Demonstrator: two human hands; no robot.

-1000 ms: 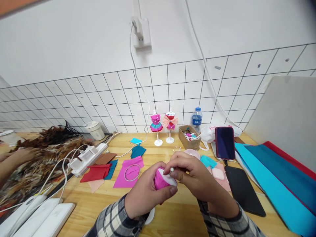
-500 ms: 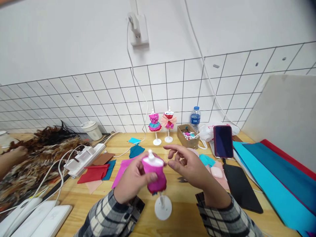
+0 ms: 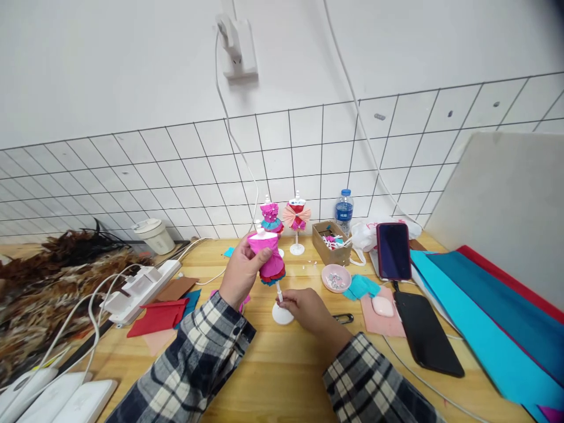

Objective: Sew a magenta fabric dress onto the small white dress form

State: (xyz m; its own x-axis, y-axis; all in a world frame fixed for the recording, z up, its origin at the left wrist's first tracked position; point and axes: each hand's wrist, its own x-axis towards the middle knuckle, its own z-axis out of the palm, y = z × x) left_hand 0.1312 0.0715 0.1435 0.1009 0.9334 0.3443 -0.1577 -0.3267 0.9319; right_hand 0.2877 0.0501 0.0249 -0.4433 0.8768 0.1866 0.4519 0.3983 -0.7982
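My left hand (image 3: pixel 242 267) is closed around the bodice of a small dress form (image 3: pixel 269 258), which wears a magenta paper dress with a red and blue ruffled hem. My right hand (image 3: pixel 306 308) pinches its white stem just above the round base. The form tilts slightly. Behind it stand two more dressed forms: one in a pink and blue dress (image 3: pixel 270 214), partly hidden, and one with a peach bow (image 3: pixel 296 217). A pink dish (image 3: pixel 336 278) of small shiny beads sits right of my hands. The black handle of scissors (image 3: pixel 343 318) shows beside my right wrist.
A cardboard box (image 3: pixel 331 249) of small sticks, a water bottle (image 3: pixel 344 208) and a phone (image 3: pixel 393 251) stand at the back right. Coloured paper sheets (image 3: pixel 497 317) lie far right. On the left are folded red paper (image 3: pixel 157 317), a power strip (image 3: pixel 141 294) and brown feathers (image 3: pixel 57 288).
The dress form has moved up and away from me in my left hand. My right hand, open before, has come down onto its stem. Another person's hand at the far left has gone.
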